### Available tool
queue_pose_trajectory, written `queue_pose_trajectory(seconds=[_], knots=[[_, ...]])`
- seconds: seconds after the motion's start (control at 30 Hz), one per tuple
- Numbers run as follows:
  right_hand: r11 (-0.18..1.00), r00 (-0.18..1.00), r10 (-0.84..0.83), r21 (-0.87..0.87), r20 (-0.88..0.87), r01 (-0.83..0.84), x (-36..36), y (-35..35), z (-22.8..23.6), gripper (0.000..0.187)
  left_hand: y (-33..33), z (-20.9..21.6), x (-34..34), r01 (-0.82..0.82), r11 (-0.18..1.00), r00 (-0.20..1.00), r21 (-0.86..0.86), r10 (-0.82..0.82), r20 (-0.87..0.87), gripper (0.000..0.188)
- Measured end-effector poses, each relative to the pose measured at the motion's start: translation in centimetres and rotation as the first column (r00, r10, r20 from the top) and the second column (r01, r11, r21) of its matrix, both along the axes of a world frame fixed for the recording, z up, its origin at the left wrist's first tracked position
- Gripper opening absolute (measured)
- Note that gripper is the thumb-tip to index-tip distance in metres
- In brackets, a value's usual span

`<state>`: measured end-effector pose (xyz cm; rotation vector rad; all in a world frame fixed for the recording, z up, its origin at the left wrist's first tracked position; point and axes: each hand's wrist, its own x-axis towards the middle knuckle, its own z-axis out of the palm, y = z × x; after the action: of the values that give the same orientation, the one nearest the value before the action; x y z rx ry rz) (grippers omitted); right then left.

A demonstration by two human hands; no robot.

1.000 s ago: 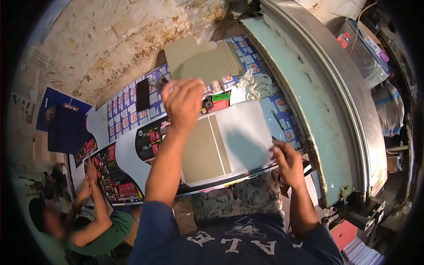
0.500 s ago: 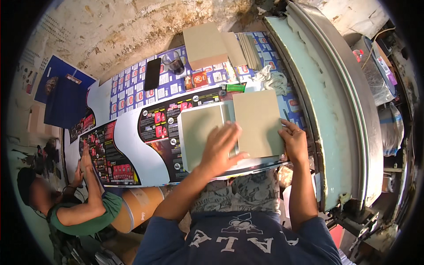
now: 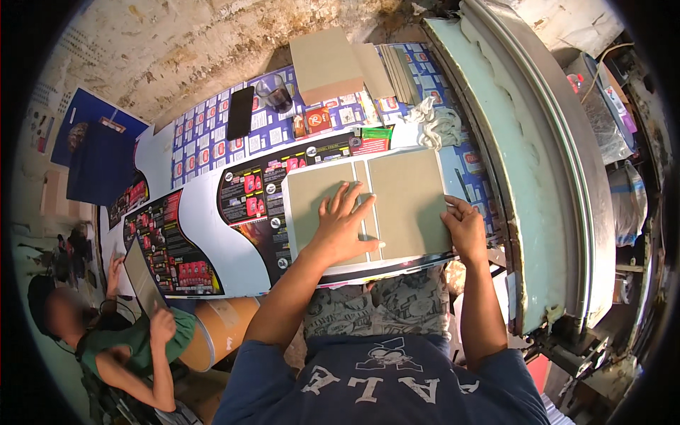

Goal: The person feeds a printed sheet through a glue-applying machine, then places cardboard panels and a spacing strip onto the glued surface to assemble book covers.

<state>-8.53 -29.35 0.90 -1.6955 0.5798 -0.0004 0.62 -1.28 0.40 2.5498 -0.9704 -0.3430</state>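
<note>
Two grey-brown cardboard panels lie side by side on a white-edged sheet (image 3: pixel 294 234), a left panel (image 3: pixel 312 191) and a right panel (image 3: pixel 411 202). A narrow cardboard strip (image 3: pixel 363 177) runs between them, with thin white gaps on both sides. My left hand (image 3: pixel 343 225) rests with spread fingers across the left panel and the strip, its thumb reaching toward the right panel. At the right panel's outer edge, my right hand (image 3: pixel 465 228) has its fingers curled, pinching the border.
Behind the panels are a cardboard stack (image 3: pixel 326 60), thin board strips (image 3: pixel 400 74), a crumpled white cloth (image 3: pixel 435 122), a glass (image 3: pixel 275 93) and a black phone (image 3: pixel 241 113). A large green-and-metal machine (image 3: pixel 496 142) flanks the right. A co-worker (image 3: pixel 134 340) holds a panel at left.
The right panel has come down flat and squared up beside the strip. My left hand has settled onto the boards with its fingers spread. The co-worker has lifted a panel.
</note>
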Motion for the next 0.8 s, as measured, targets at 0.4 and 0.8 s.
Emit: queue_pose_trajectory(seconds=[0.4, 0.8], knots=[[0.824, 0.990, 0.134, -0.551, -0.042, -0.135, 0.9, -0.1, 1.9, 0.038, -0.3, -0.9, -0.5, -0.059, 0.997, 0.998, -0.053, 0.060, 0.018, 0.097], [0.818, 0.988, 0.151, -0.555, -0.045, -0.150, 1.1, -0.4, 1.5, 0.036, -0.2, -0.5, -0.2, -0.045, 0.999, 0.999, -0.015, 0.045, -0.028, 0.096]])
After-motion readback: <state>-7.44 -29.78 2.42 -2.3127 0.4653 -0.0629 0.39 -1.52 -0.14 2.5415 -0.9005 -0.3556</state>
